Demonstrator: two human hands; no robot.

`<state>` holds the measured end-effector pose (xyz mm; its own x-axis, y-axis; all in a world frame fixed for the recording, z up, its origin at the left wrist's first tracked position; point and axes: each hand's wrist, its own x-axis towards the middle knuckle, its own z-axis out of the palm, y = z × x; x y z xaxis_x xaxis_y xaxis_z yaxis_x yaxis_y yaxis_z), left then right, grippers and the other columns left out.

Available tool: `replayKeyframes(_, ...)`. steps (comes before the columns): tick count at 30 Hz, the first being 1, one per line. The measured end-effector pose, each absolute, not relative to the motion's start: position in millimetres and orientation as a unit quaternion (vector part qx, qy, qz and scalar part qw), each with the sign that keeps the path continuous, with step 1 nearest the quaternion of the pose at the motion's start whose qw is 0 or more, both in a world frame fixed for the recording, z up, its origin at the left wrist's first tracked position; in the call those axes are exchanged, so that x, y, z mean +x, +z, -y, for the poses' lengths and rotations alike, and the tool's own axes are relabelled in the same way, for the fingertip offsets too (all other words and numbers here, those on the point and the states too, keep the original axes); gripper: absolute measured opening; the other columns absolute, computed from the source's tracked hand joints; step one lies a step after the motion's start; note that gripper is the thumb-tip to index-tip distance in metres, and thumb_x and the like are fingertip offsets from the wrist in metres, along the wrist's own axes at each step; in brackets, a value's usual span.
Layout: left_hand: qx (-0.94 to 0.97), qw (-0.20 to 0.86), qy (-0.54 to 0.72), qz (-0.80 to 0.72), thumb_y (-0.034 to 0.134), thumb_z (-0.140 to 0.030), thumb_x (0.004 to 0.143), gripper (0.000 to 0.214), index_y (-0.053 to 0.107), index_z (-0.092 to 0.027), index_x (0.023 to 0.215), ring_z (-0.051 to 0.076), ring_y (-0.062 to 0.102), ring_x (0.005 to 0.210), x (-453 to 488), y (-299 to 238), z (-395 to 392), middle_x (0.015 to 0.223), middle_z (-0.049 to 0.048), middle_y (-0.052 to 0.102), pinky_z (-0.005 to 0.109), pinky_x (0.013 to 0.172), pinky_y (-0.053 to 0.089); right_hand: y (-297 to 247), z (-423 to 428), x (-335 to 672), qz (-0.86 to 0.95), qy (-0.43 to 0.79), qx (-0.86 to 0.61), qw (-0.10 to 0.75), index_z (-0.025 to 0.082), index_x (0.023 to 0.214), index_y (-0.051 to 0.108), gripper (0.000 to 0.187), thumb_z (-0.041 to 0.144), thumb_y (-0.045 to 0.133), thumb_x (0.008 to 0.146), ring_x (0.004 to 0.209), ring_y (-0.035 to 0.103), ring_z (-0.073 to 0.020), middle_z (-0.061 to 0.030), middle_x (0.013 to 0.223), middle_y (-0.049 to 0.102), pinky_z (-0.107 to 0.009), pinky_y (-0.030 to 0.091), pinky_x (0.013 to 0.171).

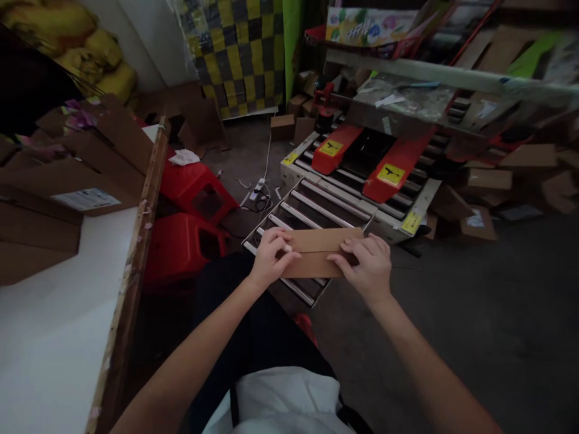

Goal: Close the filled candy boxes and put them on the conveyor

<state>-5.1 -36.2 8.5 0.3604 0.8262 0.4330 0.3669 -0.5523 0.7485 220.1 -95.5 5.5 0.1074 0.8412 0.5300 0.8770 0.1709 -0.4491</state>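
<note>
A small brown cardboard box (319, 240) is held up in front of me, its two top flaps meeting along a seam that runs left to right. My left hand (272, 256) grips its left end, fingers closed, thumb against the near flap. At the right end my right hand (368, 262) is closed on the box too, with thumb and forefinger near the seam. The underside of the box is hidden. Below and beyond it lies a roller conveyor (307, 202) with metal rollers.
A sealing machine with red guides (333, 147) stands behind the rollers. Red plastic stools (181, 247) are at the left, beside a white table (54, 337) bearing large cartons (108, 157). Small boxes (479, 223) lie heaped on the right. A power strip (257, 188) with cables is on the floor.
</note>
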Motion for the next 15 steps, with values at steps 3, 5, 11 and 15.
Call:
replayKeyframes(3,0.782,0.228,0.404,-0.417,0.058,-0.032,0.084,0.026,0.048,-0.020,0.064,0.021,0.052,0.093,-2.0,13.7,55.0,0.090,0.0058,0.056,0.040,0.087,0.044,7.4,91.8,223.7,0.682,-0.021,-0.638,0.357,0.024,0.073,0.064,0.028,0.047,0.055,0.086,0.085,0.061,-0.0218,-0.0031,0.082,0.068,-0.049,0.035,0.102)
replayKeyframes(5,0.773,0.196,0.392,-0.458,0.056,-0.031,0.085,0.027,0.048,-0.019,0.063,0.021,0.050,0.087,4.4,17.3,69.9,0.088,0.0063,0.055,0.039,0.082,0.044,11.4,97.7,211.2,0.677,-0.020,-0.657,0.332,0.023,0.081,0.066,0.028,0.044,0.050,0.089,0.095,0.059,-0.0250,-0.0058,0.091,0.068,-0.054,0.029,0.105)
replayKeyframes(11,0.692,0.246,0.405,-0.544,0.044,-0.028,0.091,0.029,0.054,-0.021,0.064,0.021,0.052,0.080,15.8,20.7,102.9,0.079,0.0064,0.055,0.039,0.075,0.044,14.2,152.6,133.1,0.751,0.050,-0.609,0.250,0.007,0.143,0.031,0.080,0.059,0.046,0.084,0.139,0.019,-0.0417,-0.0262,0.149,0.025,-0.064,0.027,0.102)
replayKeyframes(15,0.657,0.362,0.438,-0.495,0.042,-0.027,0.092,0.027,0.062,-0.021,0.075,0.019,0.060,0.085,-16.6,30.2,97.4,0.086,0.0055,0.062,0.033,0.078,0.048,4.6,133.7,144.0,0.789,0.042,-0.572,0.220,0.015,0.145,0.028,0.072,0.049,0.051,0.086,0.140,0.021,-0.0359,-0.0192,0.152,0.025,-0.058,0.027,0.106)
